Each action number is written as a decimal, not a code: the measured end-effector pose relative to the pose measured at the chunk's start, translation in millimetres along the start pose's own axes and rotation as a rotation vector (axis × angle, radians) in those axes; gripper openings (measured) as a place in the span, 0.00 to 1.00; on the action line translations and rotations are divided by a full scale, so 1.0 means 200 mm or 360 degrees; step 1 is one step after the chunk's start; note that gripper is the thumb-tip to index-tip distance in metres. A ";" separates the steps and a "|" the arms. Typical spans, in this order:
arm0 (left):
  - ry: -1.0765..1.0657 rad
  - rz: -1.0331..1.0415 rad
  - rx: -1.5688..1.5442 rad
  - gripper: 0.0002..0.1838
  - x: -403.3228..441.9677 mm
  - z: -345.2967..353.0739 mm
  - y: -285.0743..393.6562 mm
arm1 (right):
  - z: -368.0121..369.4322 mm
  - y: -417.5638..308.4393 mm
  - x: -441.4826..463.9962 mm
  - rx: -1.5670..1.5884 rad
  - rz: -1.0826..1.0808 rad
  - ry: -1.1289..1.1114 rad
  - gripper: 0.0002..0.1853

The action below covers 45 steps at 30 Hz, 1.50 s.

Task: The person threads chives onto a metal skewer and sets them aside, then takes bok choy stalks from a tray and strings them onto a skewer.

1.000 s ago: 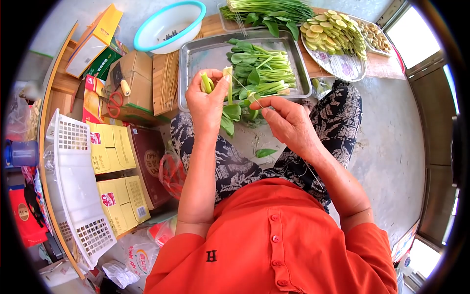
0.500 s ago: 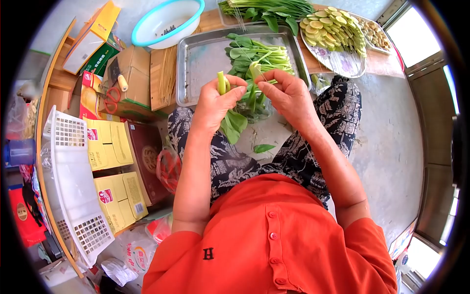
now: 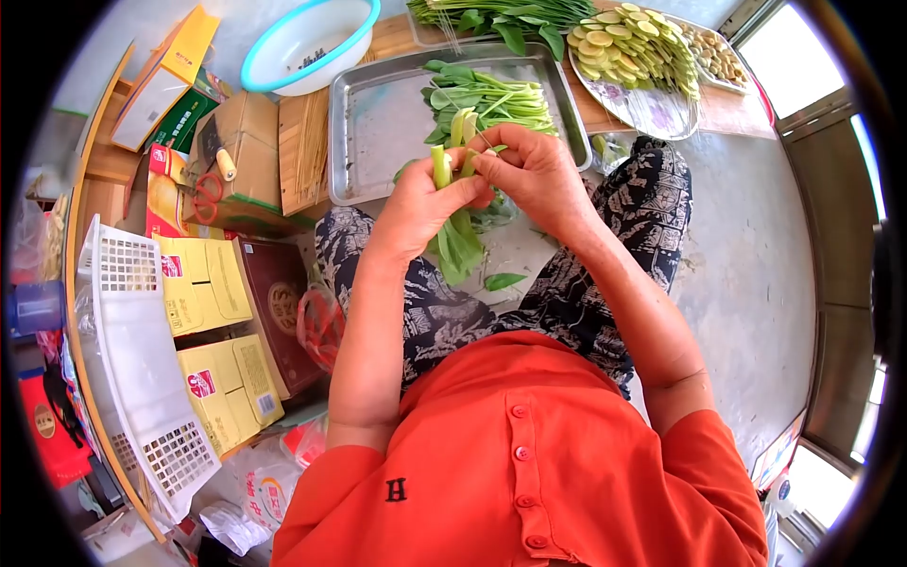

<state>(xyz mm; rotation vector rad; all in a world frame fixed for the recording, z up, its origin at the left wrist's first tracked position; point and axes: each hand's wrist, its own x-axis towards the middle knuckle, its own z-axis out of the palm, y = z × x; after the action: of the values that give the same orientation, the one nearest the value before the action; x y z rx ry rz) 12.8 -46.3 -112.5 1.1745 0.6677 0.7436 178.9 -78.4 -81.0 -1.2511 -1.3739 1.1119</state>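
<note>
My left hand (image 3: 420, 203) is closed around green leafy vegetable stems (image 3: 441, 165), whose leaves (image 3: 458, 248) hang below the fist. Close against it, my right hand (image 3: 534, 175) pinches a thin skewer, mostly hidden by the fingers, at the stems. A pale green folded piece (image 3: 463, 126) shows just above the fingertips. Behind the hands, a metal tray (image 3: 364, 123) holds a pile of leafy greens (image 3: 491, 102) on its right side. One loose leaf (image 3: 504, 281) lies on the floor between my knees.
Bundled thin sticks (image 3: 304, 151) lie left of the tray, beside a cardboard box (image 3: 248, 151) with red scissors (image 3: 209, 196). A blue-rimmed basin (image 3: 312, 42), green vegetables (image 3: 510, 17) and a plate of sliced vegetables (image 3: 633, 47) stand behind. Yellow boxes (image 3: 203, 283) are at left.
My right hand has moved left and down to meet my left hand. The left hand has shifted slightly right and lower with the stems. The view has shifted a little.
</note>
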 end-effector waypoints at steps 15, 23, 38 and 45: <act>0.0757 0.0321 -0.0079 0.11 0.03 -0.07 0.00 | -0.07 -0.10 -0.12 -0.0072 0.0107 0.0057 0.11; 0.0895 0.0524 -0.0028 0.10 0.06 -0.06 0.01 | -0.01 -0.11 -0.22 -0.0089 0.0200 -0.0149 0.12; 0.0906 0.0562 0.0136 0.11 0.04 0.00 0.05 | 0.00 -0.11 -0.20 -0.0104 0.0211 -0.0158 0.13; 0.0914 0.0583 0.0129 0.10 0.05 0.00 0.05 | -0.01 -0.12 -0.19 -0.0136 0.0200 -0.0159 0.13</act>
<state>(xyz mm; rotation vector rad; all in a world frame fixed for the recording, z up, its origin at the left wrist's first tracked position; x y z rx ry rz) 16.7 -36.4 -104.1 1.1753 0.9733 1.4037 178.6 -118.3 -59.8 -1.3748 -1.4461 1.2272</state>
